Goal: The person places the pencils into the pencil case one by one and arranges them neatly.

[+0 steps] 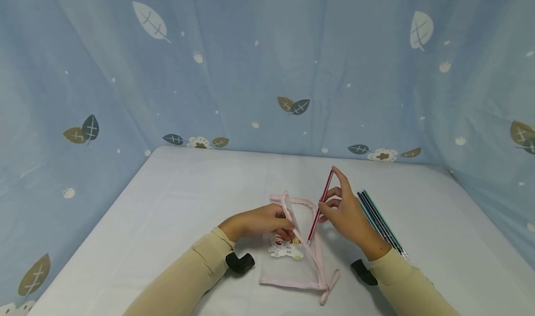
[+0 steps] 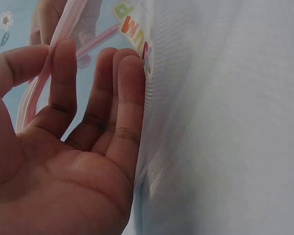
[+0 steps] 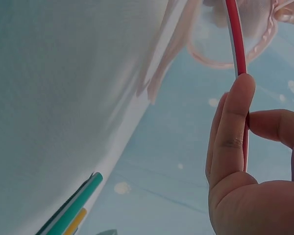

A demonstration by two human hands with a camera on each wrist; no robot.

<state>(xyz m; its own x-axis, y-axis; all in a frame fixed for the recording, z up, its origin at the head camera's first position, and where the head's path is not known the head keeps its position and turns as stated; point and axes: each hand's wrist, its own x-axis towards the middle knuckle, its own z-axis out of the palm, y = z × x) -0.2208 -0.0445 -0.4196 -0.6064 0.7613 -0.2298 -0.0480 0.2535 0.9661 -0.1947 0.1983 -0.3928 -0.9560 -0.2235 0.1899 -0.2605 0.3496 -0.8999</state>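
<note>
A see-through mesh pouch [image 1: 288, 272] with pink trim and a cartoon print lies on the table, its upper side lifted at the opening. My left hand [image 1: 261, 223] pinches the pink edge [image 2: 59, 36] of that opening between thumb and index finger; the other fingers lie against the mesh. In my right hand [image 1: 344, 213] is a slim red-and-white striped pencil [image 1: 327, 186], pinched by the thumb and fingers, with the index fingertip at its upper end. The pencil slants downward, and its lower tip overlaps the pouch's mouth in the head view.
Several pencils [image 1: 381, 224] in blue and green tones lie side by side on the white table, right of my right hand. A pink zip pull [image 1: 330, 286] hangs off the pouch's near right corner. Blue patterned cloth [image 1: 251, 74] stands behind the table.
</note>
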